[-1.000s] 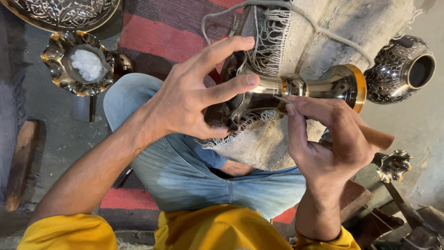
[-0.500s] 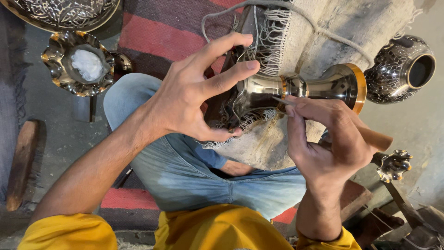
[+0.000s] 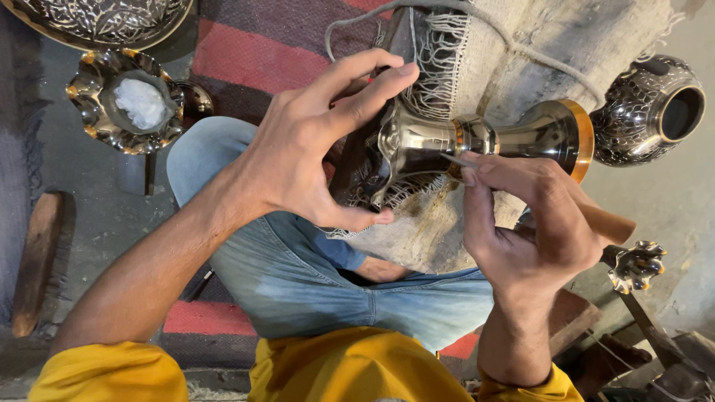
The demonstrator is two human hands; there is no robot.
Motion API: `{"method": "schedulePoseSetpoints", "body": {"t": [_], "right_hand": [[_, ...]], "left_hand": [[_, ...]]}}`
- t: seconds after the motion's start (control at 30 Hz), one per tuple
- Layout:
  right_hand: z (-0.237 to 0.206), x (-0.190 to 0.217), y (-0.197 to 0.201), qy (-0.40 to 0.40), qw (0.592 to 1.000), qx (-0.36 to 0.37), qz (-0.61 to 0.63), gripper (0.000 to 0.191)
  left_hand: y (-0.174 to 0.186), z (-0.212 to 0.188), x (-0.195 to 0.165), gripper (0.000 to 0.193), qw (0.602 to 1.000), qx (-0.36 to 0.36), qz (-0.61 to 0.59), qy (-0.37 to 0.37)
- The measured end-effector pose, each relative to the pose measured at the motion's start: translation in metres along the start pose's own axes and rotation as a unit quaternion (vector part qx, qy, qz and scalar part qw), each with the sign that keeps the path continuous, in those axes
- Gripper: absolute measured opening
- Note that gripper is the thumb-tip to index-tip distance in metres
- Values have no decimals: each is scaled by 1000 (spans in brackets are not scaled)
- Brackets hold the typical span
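Gripping the metal goblet (image 3: pixel 477 141), your left hand (image 3: pixel 298 149) hides its bowl; your right hand (image 3: pixel 536 223) pinches what looks like an engraving tool (image 3: pixel 607 223) (tip barely visible).

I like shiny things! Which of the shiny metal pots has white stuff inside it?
The scalloped metal bowl at the upper left, beside the knee. It holds a white lump. The goblet-shaped vessel in the hands and the round patterned pot at the right show none.

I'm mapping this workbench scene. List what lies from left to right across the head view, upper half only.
Scalloped metal dish holding white material → left hand → shiny metal goblet lying on its side → engraved round metal pot.
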State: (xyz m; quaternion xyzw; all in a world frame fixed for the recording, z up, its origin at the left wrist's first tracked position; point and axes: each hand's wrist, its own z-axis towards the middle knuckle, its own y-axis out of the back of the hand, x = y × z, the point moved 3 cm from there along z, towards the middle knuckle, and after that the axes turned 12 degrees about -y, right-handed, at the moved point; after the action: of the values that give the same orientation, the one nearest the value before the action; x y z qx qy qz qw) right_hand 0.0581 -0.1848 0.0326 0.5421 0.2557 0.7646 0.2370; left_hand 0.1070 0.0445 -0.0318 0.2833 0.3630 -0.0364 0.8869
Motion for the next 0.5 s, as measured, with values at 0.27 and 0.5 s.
{"method": "schedulePoseSetpoints", "body": {"t": [0.27,0.5], "right_hand": [[-4,-14,7,23,999,31,-20,90],[-8,-17,2,47,999,6,18,93]], "left_hand": [[-1,-4,0,120,998,26,14,60],[-10,-13,6,111,993,6,34,-112]]}}
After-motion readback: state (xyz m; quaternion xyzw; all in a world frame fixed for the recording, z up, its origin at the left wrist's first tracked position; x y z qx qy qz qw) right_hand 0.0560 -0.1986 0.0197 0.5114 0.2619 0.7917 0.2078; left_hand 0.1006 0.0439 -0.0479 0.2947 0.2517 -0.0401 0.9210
